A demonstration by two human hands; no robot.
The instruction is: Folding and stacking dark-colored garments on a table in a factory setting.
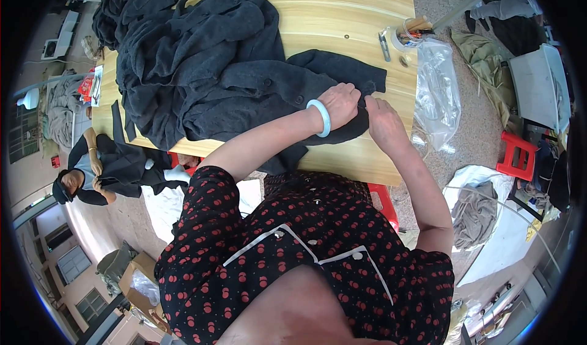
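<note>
Closest is the dotted dress (306, 204) of the person at the table (351, 14). Past it, both hands meet on the dark coat (244, 88), which lies on the table with its near part hanging over the edge. The left hand (340, 105), with a pale bangle (324, 118) on its wrist, has its fingers bent over and gripping the cloth. The right hand (385, 123) pinches the cloth just beside it; I cannot tell if something tiny is between the tips.

The coat looks thick and soft, so it should bend and fold easily and not break. It is likely a bit heavy, and its hanging part could pull it down. The cloth looks fuzzy, so it should not slip much. A good hold is a flat pinch on the edge, near the hands, away from the buttons (299, 99).

Farther off, dark cloth is heaped up (189, 33); I cannot tell where the coat stops there. To the right are snips (384, 46), a cup (400, 40) and a clear bag (438, 94).
</note>
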